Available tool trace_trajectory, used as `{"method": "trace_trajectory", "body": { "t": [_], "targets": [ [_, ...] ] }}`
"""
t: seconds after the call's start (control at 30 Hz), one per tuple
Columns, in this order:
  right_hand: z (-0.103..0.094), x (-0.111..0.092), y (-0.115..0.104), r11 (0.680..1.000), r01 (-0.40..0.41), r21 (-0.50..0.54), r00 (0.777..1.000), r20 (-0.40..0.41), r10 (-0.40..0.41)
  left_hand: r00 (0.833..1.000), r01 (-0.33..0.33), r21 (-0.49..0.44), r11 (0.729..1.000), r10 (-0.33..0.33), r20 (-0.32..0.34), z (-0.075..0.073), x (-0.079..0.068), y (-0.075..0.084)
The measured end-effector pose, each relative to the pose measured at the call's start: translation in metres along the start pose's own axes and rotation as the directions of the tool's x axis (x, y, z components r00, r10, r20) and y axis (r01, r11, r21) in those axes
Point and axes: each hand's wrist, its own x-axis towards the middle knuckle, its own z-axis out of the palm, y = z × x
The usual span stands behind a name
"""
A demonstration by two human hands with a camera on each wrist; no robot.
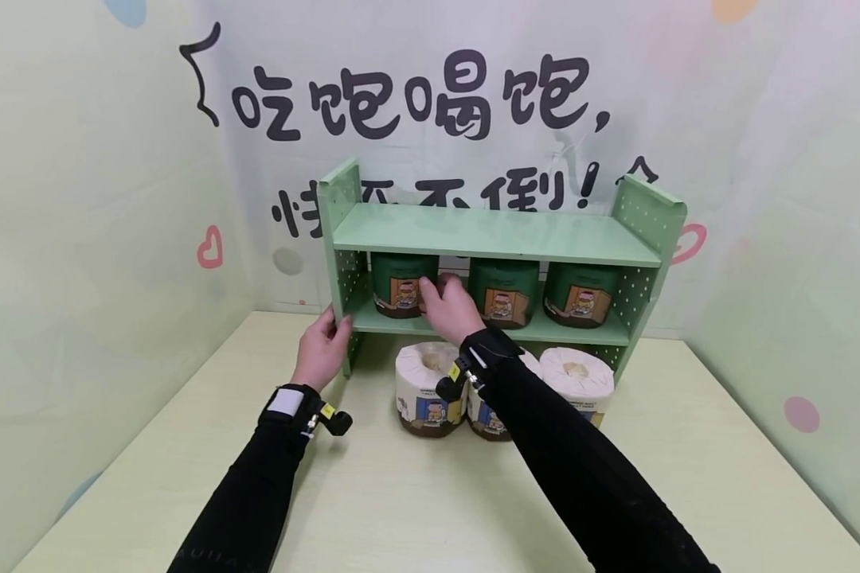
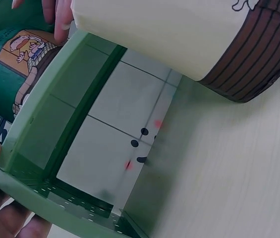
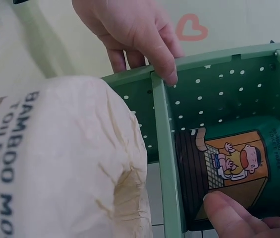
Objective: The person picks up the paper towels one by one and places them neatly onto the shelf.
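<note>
A light green shelf rack (image 1: 487,231) stands on the table. My left hand (image 1: 322,350) grips its left side panel, thumb on the front edge and fingers around the outside. On the middle board, my right hand (image 1: 451,309) holds the leftmost green-wrapped toilet roll (image 1: 394,278) at its right side. In the right wrist view the thumb (image 3: 224,213) lies on the front of this roll (image 3: 273,139), over its cartoon label; the other fingertips are partly out of frame. Two more green toilet rolls, a middle one (image 1: 503,274) and a right one (image 1: 582,282), sit on the same board.
Below, white-wrapped toilet rolls stand upright on the table: a left one (image 1: 423,382), a right one (image 1: 576,374) and one between them, partly behind my right forearm. A printed cloth backdrop (image 1: 115,199) rises behind and beside the table (image 1: 416,509).
</note>
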Motion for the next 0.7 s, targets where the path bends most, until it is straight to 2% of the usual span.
{"method": "trace_trajectory", "body": {
  "t": [0.13, 0.37, 0.7],
  "targets": [
    [-0.005, -0.008, -0.001, 1.000, 0.016, -0.005, 1.000, 0.007, -0.016, 1.000, 0.001, 0.001, 1.000, -0.001, 0.009, 0.001, 0.000, 0.000],
    [-0.015, -0.026, -0.001, 0.995, 0.096, 0.004, 0.994, 0.044, -0.096, 1.000, 0.020, -0.003, 1.000, -0.020, 0.007, 0.000, 0.000, 0.001],
    [-0.033, -0.049, 0.000, 0.984, 0.179, -0.011, 0.982, 0.057, -0.178, 1.000, 0.004, 0.028, 1.000, -0.005, 0.019, 0.001, 0.002, 0.002]
  ]
}}
